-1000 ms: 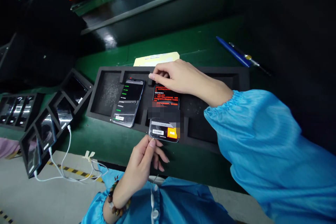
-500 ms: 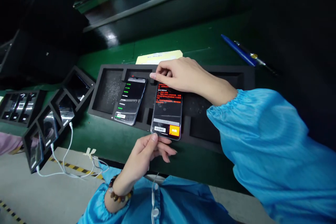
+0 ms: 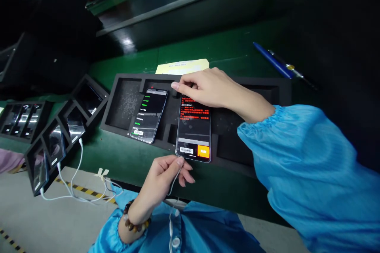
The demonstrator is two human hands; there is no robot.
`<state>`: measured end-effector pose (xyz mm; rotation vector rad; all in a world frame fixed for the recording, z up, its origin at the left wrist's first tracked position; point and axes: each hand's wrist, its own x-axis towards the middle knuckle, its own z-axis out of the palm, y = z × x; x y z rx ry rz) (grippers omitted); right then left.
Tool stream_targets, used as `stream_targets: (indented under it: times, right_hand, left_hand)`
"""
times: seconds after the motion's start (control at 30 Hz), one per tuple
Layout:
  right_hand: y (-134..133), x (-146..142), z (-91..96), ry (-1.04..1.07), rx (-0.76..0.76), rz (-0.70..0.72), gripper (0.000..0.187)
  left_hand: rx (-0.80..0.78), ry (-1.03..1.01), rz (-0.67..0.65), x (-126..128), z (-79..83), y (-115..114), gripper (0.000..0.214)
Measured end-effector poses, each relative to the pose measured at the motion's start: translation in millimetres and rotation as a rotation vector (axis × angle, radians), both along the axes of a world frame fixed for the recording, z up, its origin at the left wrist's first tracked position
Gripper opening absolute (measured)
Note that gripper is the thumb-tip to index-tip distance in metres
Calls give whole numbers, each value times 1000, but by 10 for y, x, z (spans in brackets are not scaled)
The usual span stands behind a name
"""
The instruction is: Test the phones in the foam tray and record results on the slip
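A smartphone (image 3: 194, 132) with red text and an orange button lies over the black foam tray (image 3: 114, 126). My right hand (image 3: 204, 87) covers its top end, fingers curled round that edge and the thumb pointing left. At the bottom edge, my left hand (image 3: 168, 172) pinches a thin white earphone cable (image 3: 174, 182) between thumb and forefinger. The cable's tip is hidden by the fingers, and I cannot tell whether it is inside the phone. A second smartphone (image 3: 148, 116), showing a list in green and white, rests in the tray to the left.
Left of the tray, another foam tray (image 3: 68, 106) holds several phones, some with white charging cables (image 3: 81, 158). A further phone tray (image 3: 25, 120) stands at far left. Yellow paper (image 3: 182, 66) lies behind the tray. A blue pen (image 3: 273, 60) lies at the right.
The phone's lower end has shifted slightly right and toward me. My left hand has turned a little, and the white cable now shows below its fingers. My right hand stays at the top end.
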<state>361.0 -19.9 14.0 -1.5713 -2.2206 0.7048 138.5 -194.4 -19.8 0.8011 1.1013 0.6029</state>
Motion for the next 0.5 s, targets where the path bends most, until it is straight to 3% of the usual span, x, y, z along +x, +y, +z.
stream_targets:
  times: [0.5]
  right_hand:
    - [18,18,-5,-31,-11,40,52]
  left_hand:
    - [92,199,27,41,107,78,61]
